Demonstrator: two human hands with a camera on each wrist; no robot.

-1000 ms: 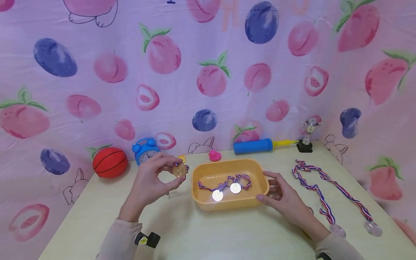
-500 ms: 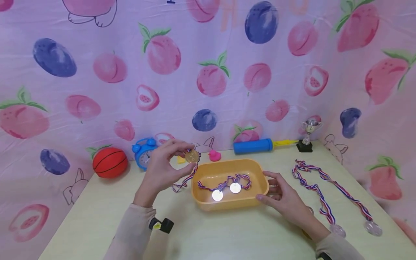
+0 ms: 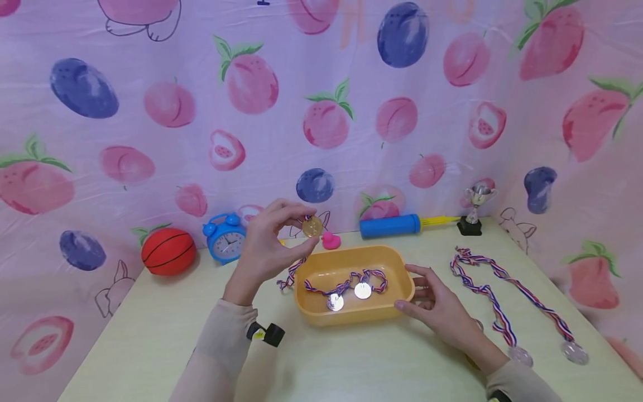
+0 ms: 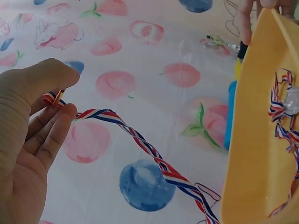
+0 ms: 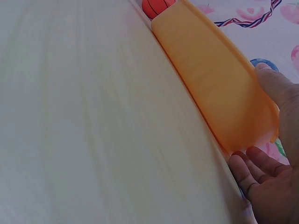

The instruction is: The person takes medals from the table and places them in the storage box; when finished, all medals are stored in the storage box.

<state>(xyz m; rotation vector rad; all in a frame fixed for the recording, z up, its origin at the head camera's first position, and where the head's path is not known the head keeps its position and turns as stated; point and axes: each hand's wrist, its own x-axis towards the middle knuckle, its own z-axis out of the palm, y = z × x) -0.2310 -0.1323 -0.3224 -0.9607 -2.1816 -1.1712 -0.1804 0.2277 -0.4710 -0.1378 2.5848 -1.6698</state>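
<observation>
On the pale table [image 3: 150,346], left hand [image 3: 263,251] pinches a gold medal [image 3: 312,226]; right hand [image 3: 439,307], fingers relaxed, touches the yellow tray [image 3: 351,318].

Pale yellow table [image 3: 150,340] against a fruit-print cloth

Along its back edge stand an orange ball [image 3: 168,251], a blue alarm clock [image 3: 224,238], a pink rubber duck [image 3: 330,240], a blue pump [image 3: 390,225] and a small silver trophy [image 3: 473,209]. An orange tray [image 3: 351,318] sits mid-table, and two ribboned medals [image 3: 494,296] lie stretched out to its right.
</observation>
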